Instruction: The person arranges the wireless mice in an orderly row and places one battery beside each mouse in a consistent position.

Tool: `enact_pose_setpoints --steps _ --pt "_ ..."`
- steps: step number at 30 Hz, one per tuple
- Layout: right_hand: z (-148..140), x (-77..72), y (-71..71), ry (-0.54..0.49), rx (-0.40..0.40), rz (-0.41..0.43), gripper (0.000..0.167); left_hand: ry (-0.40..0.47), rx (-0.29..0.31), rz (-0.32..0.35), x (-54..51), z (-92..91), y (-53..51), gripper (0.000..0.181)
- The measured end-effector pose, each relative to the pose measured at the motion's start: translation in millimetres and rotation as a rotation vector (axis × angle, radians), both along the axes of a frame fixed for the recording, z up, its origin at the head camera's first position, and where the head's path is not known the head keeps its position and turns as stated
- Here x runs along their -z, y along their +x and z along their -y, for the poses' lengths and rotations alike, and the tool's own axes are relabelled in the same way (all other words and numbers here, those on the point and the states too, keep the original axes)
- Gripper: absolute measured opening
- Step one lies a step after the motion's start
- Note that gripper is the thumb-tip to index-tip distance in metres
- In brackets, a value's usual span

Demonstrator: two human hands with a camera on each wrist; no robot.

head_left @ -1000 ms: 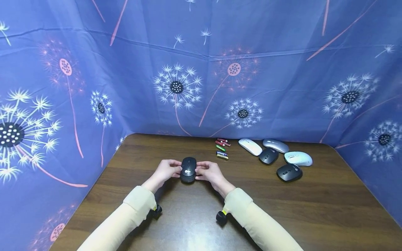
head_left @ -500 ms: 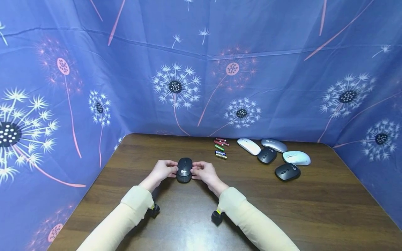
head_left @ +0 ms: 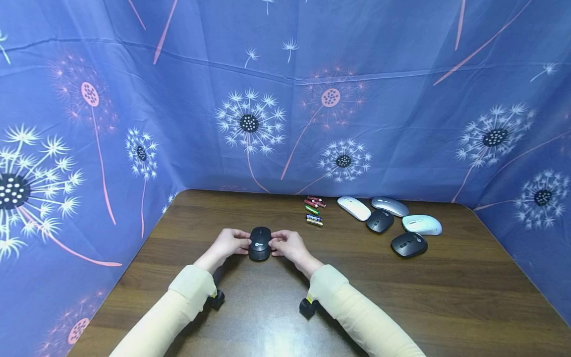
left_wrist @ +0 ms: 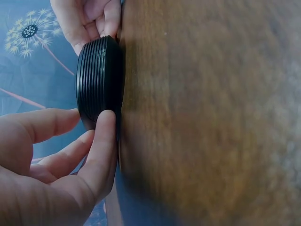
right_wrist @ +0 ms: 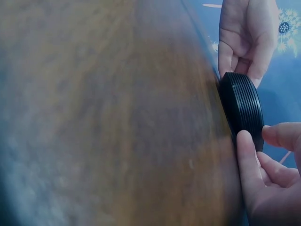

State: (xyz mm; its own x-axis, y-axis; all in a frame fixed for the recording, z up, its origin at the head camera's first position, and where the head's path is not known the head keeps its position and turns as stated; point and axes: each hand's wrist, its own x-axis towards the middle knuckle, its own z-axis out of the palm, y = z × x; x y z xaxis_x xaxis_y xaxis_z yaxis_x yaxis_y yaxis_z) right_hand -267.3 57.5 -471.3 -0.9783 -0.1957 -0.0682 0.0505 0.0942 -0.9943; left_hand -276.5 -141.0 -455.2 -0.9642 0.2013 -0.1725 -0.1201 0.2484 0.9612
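Note:
A black computer mouse with a pale logo sits between my two hands near the middle of the wooden table. From the left, my left hand grips its side with thumb and fingers. My right hand pinches the opposite side in the same way. Close up in the left wrist view, the mouse's rear end shows fine parallel ridges and lies low against the tabletop. The right wrist view has the same ridged rear end, with fingertips of both hands at its sides. The mouse's underside is hidden.
Several small batteries, among them a green battery and a gold one, lie beyond the right hand. To their right are a white mouse, a grey mouse, a pale mouse and black mice. A patterned blue cloth hangs behind.
Both hands and the black mouse have shifted slightly left, while the hold on it stays. More of the mouse's rear part shows below the logo now. The batteries and other mice lie as before.

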Motion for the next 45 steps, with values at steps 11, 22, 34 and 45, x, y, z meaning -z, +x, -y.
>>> enact_pose_setpoints --steps 11,22,34,45 --pt "-1 1.0 -2.1 -0.035 -0.025 0.035 0.034 0.040 0.067 -0.022 8.0 6.4 -7.3 0.028" --pt "-4 2.0 -2.0 -0.030 -0.018 0.051 0.035 -0.036 0.046 0.004 -1.3 -1.8 -3.6 0.029" --pt "-6 -2.5 1.0 0.008 -0.022 0.045 0.035 -0.072 0.027 -0.007 -2.3 -4.6 -1.6 0.029" --pt "-13 -5.1 -1.7 -0.022 -0.040 0.109 0.033 -0.104 0.015 0.006 -4.9 -13.4 -1.8 0.030"
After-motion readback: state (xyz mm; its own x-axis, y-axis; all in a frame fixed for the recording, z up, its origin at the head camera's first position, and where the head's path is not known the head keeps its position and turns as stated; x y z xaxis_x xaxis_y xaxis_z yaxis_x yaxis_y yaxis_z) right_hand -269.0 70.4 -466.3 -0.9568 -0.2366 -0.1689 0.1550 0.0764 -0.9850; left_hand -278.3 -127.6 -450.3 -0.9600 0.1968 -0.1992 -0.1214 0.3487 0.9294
